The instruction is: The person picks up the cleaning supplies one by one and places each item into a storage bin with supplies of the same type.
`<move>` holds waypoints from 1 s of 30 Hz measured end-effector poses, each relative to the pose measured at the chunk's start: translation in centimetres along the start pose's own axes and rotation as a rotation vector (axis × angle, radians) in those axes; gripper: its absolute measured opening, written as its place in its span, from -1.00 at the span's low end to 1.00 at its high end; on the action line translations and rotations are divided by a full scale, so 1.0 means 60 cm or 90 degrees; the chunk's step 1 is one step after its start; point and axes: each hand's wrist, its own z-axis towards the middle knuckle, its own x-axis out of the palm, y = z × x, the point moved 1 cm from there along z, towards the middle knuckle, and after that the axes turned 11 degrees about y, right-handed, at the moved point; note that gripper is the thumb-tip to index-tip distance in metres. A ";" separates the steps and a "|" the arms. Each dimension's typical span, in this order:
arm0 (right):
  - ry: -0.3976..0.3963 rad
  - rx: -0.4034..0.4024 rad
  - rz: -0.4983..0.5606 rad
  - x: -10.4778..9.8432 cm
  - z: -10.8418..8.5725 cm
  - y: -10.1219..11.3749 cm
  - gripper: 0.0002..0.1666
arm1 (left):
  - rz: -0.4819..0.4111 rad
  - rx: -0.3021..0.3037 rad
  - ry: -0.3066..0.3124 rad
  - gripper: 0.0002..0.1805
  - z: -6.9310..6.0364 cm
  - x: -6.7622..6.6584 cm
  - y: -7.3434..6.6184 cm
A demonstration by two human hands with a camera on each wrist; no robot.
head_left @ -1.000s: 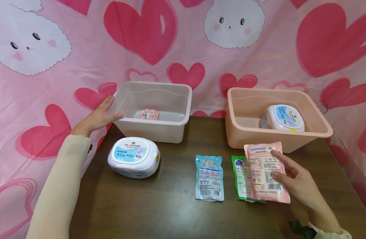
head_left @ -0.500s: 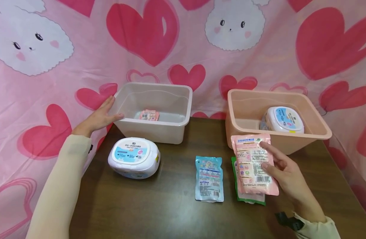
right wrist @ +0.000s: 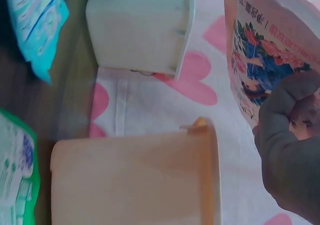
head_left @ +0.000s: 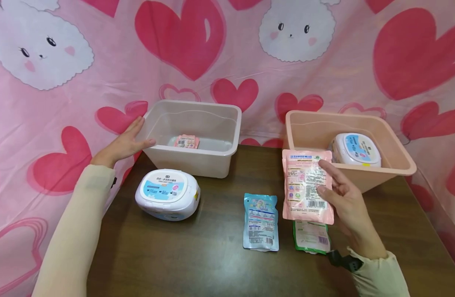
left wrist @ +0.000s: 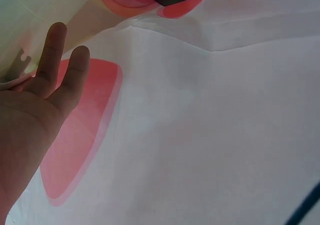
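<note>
My right hand [head_left: 346, 202] grips a pink pouch [head_left: 305, 185] by its right edge, thumb on the printed face, held above the table in front of the peach bin [head_left: 394, 163]. In the right wrist view the pouch's other side [right wrist: 267, 50] shows a flower picture, with curled fingers [right wrist: 295, 100] against it. My left hand [head_left: 123, 144] rests at the left rim of the grey bin [head_left: 190, 163], its fingers fairly straight. A small pink packet [head_left: 187, 141] lies inside that bin. Under the held pouch, a green pouch [head_left: 312, 237] lies partly covered.
A blue pouch [head_left: 261, 222] lies flat mid-table. One white lidded tub [head_left: 168, 194] stands before the grey bin; another white tub [head_left: 357, 149] sits inside the peach bin. Behind everything hangs a pink heart-patterned cloth [head_left: 227, 49]. The brown table [head_left: 220, 264] extends toward the front.
My right hand has lifted the pink pouch and carried it left and away from me, uncovering the green pouch's lower end. The left hand has stayed at the grey bin.
</note>
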 end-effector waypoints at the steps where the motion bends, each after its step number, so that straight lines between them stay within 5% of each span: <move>1: -0.001 -0.005 0.013 0.002 0.005 -0.001 -0.28 | -0.001 -0.002 -0.001 0.22 0.000 -0.001 0.000; 17: 0.002 -0.018 0.069 0.026 0.092 -0.020 -0.25 | -0.009 -0.006 -0.002 0.24 -0.001 0.001 -0.004; 30: -0.047 -0.003 0.179 0.070 0.204 -0.050 -0.20 | -0.016 -0.001 -0.006 0.21 -0.006 0.001 -0.010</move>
